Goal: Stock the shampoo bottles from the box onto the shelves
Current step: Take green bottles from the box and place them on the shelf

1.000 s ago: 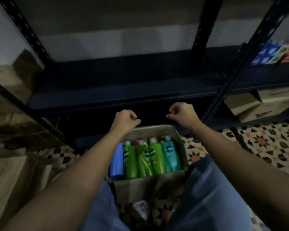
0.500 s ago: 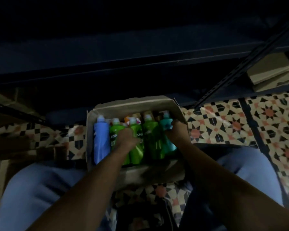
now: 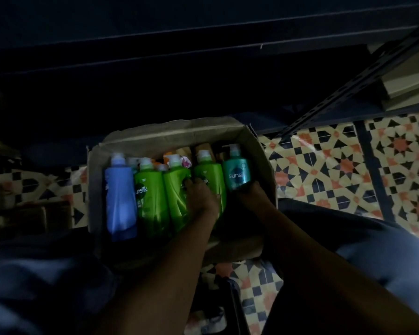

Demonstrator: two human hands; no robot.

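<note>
In the head view, the left hand is closing around a green plastic shampoo bottle standing in the open brown cardboard box on the patterned tile floor, while the right hand is gripping the base of a teal plastic shampoo bottle, already raised above its neighbours. Lifting each straight up should be keeping the adjacent bottles from toppling; the dark metal shelf is waiting just behind the box.

Dim light. Patterned tile floor, orange, cream and black stars, at 3 o'clock. Dark metal shelf edge across 12 o'clock; perforated upright slanting toward 2 o'clock.
</note>
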